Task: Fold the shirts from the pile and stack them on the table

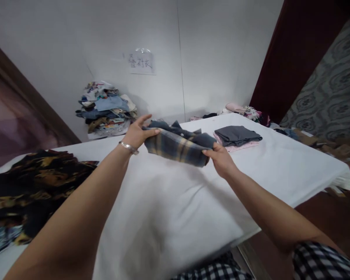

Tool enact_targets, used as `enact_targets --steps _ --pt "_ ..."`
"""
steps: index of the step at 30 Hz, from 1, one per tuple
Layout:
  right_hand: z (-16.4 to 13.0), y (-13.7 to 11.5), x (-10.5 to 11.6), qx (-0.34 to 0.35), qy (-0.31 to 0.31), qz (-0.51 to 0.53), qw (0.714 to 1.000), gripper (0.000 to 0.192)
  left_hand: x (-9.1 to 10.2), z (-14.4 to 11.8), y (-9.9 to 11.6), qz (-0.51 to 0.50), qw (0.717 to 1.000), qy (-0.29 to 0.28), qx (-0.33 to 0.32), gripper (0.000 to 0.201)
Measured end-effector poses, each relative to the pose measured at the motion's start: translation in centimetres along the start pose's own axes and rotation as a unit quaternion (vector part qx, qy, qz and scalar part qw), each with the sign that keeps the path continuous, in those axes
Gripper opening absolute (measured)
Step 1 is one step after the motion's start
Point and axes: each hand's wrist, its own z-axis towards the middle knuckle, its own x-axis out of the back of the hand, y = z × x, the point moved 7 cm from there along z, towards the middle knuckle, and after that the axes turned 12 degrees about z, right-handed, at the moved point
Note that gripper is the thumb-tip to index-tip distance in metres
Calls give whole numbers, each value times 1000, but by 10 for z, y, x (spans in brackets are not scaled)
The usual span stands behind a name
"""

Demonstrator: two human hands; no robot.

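Observation:
A folded plaid shirt [175, 147] in dark blue, grey and yellow is stretched between my hands above the white-covered table [192, 210]. Its collar and a button show along the upper side. My left hand [138, 134], with a silver bracelet at the wrist, grips the shirt's left end, thumb on top and one finger sticking out. At the right end, my right hand [220, 157] pinches the cloth between thumb and fingers. Just beyond that hand lies a folded dark grey garment [237, 135] on top of a pink one [242, 146].
Black patterned clothing [41, 186] is heaped at the left. A tall pile of folded clothes [107, 109] stands at the back against the wall, under a paper sign [141, 62]. More clothes [245, 111] lie at the back right. Cardboard boxes [335, 149] sit beyond the table's right edge.

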Motion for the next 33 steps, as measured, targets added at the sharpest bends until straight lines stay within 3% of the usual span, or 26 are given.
enact_targets --steps 2,4,6,9,11,13,16,18,22,26,28,31,33 --pt "3 -10 -5 38 -23 -26 999 26 25 -37 5 -4 998 47 -30 81" --pt "-8 0 -2 33 -43 -68 996 29 30 -89 0 28 997 63 -40 80" --pt "-31 26 8 2 -60 -129 990 29 17 -150 -16 82 995 51 -21 70" --pt "-76 71 22 -33 -132 -229 964 25 -20 -236 -50 118 992 -36 27 65" --pt "-103 87 27 -26 -192 -267 944 24 -40 -278 -66 119 987 -97 58 67" --pt "-119 89 31 -26 -215 -267 939 23 -48 -299 -74 86 983 -131 97 75" --pt "-123 79 39 -96 -195 -195 957 34 -47 -299 -77 -22 976 -145 163 81" --pt "-116 72 48 -152 -131 -149 968 51 -44 -287 -81 -61 967 -129 209 76" --pt "-92 67 59 -183 2 -177 967 63 -43 -256 -93 -9 961 -74 267 66" --pt "-67 79 31 -140 -32 -224 964 59 -56 -234 -88 -12 955 -81 286 46" --pt "-57 82 15 -85 -56 -235 967 53 -53 -229 -80 -34 962 -45 267 36" --pt "-51 82 3 4 -78 -255 964 46 -39 -236 -76 -16 974 46 222 33" --pt "-49 88 5 12 -92 -304 948 43 -40 -246 -85 42 972 26 231 32"
